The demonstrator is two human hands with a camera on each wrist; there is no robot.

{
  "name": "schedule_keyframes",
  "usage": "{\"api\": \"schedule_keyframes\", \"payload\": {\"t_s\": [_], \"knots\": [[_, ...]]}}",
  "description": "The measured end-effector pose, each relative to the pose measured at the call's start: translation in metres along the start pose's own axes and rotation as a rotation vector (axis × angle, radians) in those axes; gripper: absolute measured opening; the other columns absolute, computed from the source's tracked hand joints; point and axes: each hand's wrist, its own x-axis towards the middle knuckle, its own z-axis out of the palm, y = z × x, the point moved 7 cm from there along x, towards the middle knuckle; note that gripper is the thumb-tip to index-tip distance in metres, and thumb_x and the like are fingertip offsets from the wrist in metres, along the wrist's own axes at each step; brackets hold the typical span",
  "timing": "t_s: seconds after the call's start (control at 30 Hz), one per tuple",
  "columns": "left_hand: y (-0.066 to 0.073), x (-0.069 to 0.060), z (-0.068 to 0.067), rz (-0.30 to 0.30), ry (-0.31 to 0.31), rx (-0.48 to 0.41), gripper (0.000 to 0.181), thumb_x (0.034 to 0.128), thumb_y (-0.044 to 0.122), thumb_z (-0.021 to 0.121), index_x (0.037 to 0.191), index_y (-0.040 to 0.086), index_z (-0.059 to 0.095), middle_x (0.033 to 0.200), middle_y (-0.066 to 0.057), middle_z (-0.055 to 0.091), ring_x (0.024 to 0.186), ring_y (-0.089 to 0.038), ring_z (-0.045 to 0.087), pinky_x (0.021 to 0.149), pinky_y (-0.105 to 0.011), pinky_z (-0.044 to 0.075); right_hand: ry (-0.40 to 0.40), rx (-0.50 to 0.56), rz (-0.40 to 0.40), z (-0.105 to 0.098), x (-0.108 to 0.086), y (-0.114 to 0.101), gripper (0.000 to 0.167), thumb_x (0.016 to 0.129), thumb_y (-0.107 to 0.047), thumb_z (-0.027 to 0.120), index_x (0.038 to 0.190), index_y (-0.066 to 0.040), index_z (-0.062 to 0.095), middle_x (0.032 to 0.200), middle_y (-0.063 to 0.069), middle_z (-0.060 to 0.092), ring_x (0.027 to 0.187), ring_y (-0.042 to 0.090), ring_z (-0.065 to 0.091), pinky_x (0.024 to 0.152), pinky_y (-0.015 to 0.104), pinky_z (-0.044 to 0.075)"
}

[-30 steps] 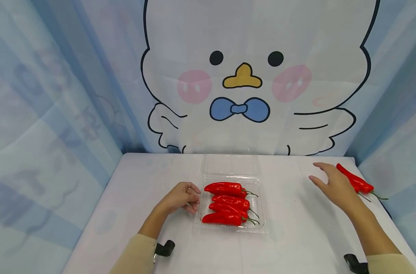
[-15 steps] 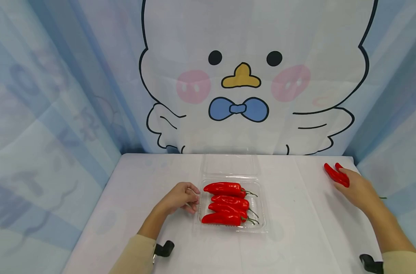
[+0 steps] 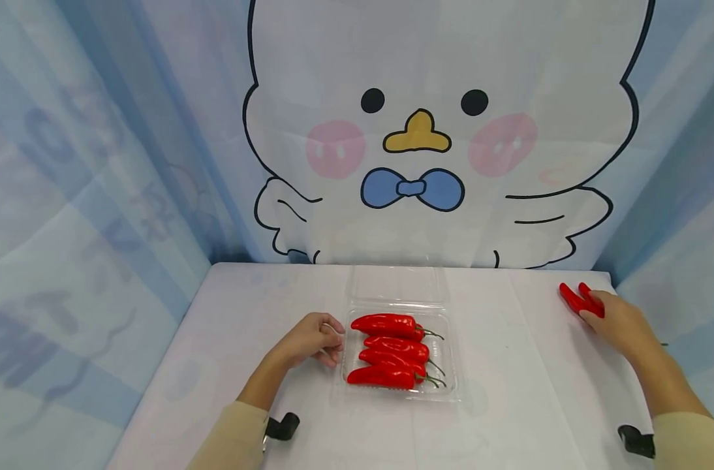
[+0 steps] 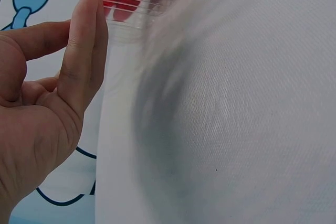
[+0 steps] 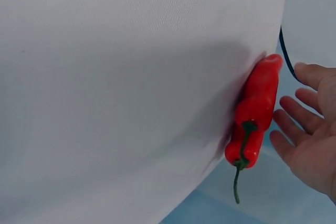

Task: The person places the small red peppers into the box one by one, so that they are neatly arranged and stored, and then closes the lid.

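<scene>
My left hand rests at the left side of a clear plastic clamshell box, its lid folded back. In the left wrist view its fingers are fairly straight, tips at the box wall, the thumb close behind them. Several red chili peppers lie inside the box, stems to the right. At the far right corner my right hand is over two more red peppers, covering their stem ends. The right wrist view shows its fingers spread, beside the peppers with a gap.
A white cloth covers the table. Behind it hangs a curtain with a cartoon figure, and blue curtains close off the sides. Black wrist mounts sit at both forearms.
My right hand has moved right, from left of the loose peppers to over their stem ends, uncovering a pepper's tip. My left hand and the box have stayed in place.
</scene>
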Motion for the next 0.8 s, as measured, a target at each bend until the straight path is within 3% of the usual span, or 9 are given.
{"api": "schedule_keyframes", "payload": {"t_s": [0.27,0.5,0.8], "knots": [[0.000,-0.001,0.000,0.005,-0.005,-0.008,0.019,0.0991,0.001,0.062,0.116,-0.006,0.057,0.083,-0.011,0.071,0.060,-0.017,0.069,0.061,-0.036,0.066,-0.052,-0.033,0.042,0.008,0.007,0.008,0.075,0.093,-0.016,0.073,0.146,0.018,0.032,0.132,0.047,0.034,0.116,0.063,0.035,0.087,0.072,0.055],[-0.001,0.000,0.000,0.009,-0.012,-0.008,0.019,0.0991,0.001,0.062,0.116,-0.006,0.057,0.083,-0.012,0.072,0.060,-0.017,0.069,0.061,-0.036,0.066,-0.035,-0.048,0.025,0.011,0.009,0.007,0.061,0.094,-0.003,0.067,0.143,0.017,0.038,0.130,0.045,0.037,0.114,0.061,0.037,0.087,0.071,0.055],[-0.002,0.000,-0.001,0.007,-0.007,-0.002,0.019,0.0992,0.002,0.063,0.116,-0.005,0.057,0.083,-0.012,0.072,0.060,-0.018,0.069,0.061,-0.037,0.066,0.018,-0.033,0.054,0.012,0.009,0.005,0.050,0.096,0.000,0.063,0.140,0.015,0.043,0.132,0.045,0.038,0.113,0.060,0.039,0.086,0.071,0.056]]}}
